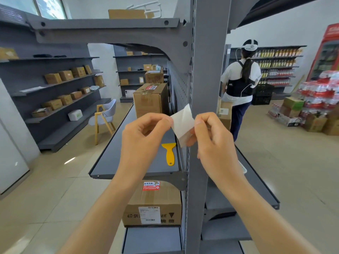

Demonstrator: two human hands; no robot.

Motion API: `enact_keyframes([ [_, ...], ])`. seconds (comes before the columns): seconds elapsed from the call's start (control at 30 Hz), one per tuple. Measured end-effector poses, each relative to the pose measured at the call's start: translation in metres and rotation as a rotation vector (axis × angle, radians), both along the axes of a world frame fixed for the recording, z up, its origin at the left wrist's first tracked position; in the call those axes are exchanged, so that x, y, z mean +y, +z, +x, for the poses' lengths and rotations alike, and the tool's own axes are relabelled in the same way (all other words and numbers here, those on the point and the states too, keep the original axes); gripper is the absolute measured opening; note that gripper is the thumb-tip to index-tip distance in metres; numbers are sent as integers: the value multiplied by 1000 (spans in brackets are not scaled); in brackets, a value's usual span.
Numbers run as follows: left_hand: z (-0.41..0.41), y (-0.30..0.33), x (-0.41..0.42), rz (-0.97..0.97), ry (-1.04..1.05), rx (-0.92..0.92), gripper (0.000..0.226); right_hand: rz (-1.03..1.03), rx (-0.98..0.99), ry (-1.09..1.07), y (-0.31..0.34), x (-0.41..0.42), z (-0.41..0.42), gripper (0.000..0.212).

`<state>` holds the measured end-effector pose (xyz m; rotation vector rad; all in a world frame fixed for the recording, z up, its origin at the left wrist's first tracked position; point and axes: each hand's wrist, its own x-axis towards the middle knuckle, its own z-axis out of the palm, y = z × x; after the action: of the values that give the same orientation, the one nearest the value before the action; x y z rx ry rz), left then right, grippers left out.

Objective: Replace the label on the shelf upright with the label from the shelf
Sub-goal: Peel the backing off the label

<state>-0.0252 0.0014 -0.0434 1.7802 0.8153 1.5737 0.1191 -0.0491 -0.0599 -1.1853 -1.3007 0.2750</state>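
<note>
A white label [183, 123] is held up in front of me, level with the grey shelf upright [203, 74]. My left hand [143, 136] pinches its left edge and my right hand [212, 138] pinches its right side; the label looks folded or split into two layers between them. The upright's face above my hands is bare grey metal. On the grey shelf [117, 162] just below and behind my hands lies a yellow plastic scraper [169, 153], handle toward me.
A tall cardboard box [149, 102] stands further back on the same shelf. Another carton [154, 206] sits on the shelf below. A person [240, 85] stands in the aisle to the right, back turned. A chair [105, 116] stands in the left aisle.
</note>
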Motion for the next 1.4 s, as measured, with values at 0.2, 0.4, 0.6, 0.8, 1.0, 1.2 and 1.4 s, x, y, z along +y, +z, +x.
enact_keyframes([
  [0.2,26,-4,4,-23,-29,-89,19,-57,165,-77,-1,-4,42,22],
  [0.4,69,-7,-7,34,-59,-152,10,-80,332,-151,1,-21,94,25],
  [0.6,132,-8,-21,127,-101,-135,13,-65,420,-272,-8,-35,152,28],
  [0.8,195,-31,-11,19,-158,-81,10,-100,425,-381,-21,-38,210,24],
  [1.0,225,-57,17,-249,-144,-206,11,-115,462,-445,-34,-23,243,23],
  [1.2,229,-72,35,-318,-60,-223,15,-314,321,-335,-67,34,243,24],
  [1.4,230,-93,46,-432,2,-221,10,-493,65,-257,-103,92,232,25],
])
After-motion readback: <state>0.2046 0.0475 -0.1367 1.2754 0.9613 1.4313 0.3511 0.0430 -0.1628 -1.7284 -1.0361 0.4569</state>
